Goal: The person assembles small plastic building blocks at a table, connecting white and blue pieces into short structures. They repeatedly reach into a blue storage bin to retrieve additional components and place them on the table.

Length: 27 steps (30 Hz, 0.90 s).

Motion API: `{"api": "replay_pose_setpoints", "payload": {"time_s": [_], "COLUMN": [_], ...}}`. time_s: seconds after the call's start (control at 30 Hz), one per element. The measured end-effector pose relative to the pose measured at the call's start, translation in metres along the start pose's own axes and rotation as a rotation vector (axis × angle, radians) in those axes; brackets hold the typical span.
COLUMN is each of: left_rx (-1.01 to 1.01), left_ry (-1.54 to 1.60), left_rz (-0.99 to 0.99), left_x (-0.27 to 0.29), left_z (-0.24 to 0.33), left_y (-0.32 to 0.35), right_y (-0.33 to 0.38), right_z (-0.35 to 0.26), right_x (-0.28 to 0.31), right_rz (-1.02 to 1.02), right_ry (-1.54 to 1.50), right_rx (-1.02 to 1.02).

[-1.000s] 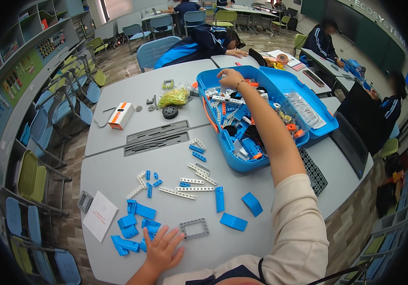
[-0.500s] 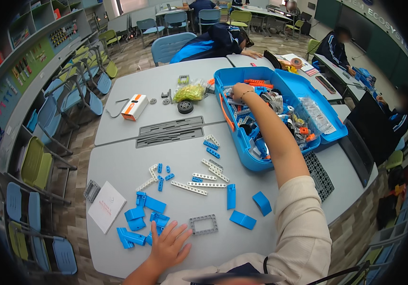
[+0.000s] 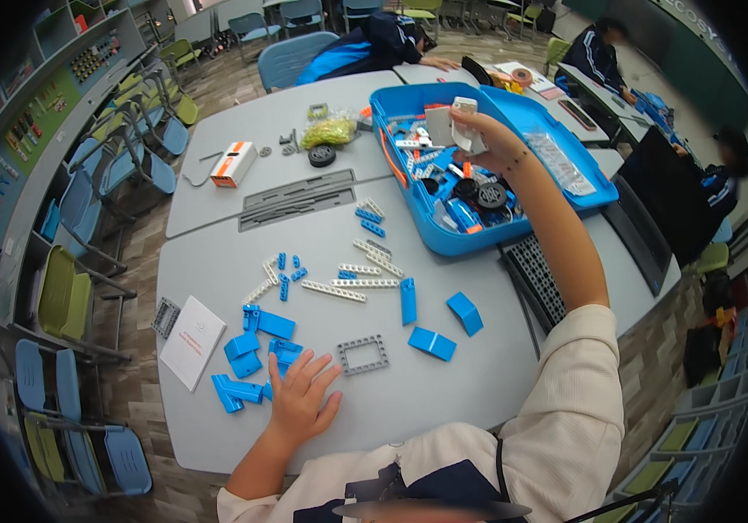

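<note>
The right hand is in the upper middle of the frame, a little to the right. It is closed around a white block, over the open blue box. A white and reddish thing is just left of the block, but I cannot tell if the hand holds it too.

The left hand is low in the middle, its fingers spread wide on the grey worktop. It holds nothing. Its fingertips are by some blue parts, and I cannot tell if they touch.

Just right of that hand is a grey frame. A blue plate lies farther right. White bars lie in the middle of the frame.

The blue box is full of mixed parts, with a black wheel near its front. Its lid is open on the right, with a clear bag in it.

At the left is a white book. At the upper left are a white and orange carton, a small wheel and a yellow bag.
</note>
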<state>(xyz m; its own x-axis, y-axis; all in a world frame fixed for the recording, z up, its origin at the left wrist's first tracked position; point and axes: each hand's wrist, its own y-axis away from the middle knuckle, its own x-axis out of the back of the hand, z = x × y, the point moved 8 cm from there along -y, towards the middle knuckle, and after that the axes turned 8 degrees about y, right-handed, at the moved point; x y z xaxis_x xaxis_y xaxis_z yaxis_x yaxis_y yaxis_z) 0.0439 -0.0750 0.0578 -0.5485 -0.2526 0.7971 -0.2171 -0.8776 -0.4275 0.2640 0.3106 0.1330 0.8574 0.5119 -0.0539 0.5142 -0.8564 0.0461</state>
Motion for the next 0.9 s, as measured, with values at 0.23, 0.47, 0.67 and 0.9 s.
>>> {"api": "replay_pose_setpoints", "payload": {"time_s": [0.23, 0.47, 0.67, 0.9], "left_rx": [0.0, 0.058, 0.077, 0.066], "left_ry": [0.012, 0.007, -0.005, -0.014], "left_rz": [0.007, 0.019, -0.003, -0.055], "left_x": [0.002, 0.003, -0.002, -0.011], "left_z": [0.002, -0.005, -0.009, -0.008], "left_y": [0.002, -0.001, -0.001, 0.001], "right_y": [0.166, 0.2, 0.189, 0.195], "right_z": [0.07, 0.118, 0.121, 0.075], "right_x": [-0.024, -0.011, -0.005, -0.018], "right_rz": [-0.23, -0.056, 0.104, 0.257], "right_ry": [0.553, 0.865, 0.963, 0.998], "right_rx": [-0.294, -0.329, -0.206, 0.081]}}
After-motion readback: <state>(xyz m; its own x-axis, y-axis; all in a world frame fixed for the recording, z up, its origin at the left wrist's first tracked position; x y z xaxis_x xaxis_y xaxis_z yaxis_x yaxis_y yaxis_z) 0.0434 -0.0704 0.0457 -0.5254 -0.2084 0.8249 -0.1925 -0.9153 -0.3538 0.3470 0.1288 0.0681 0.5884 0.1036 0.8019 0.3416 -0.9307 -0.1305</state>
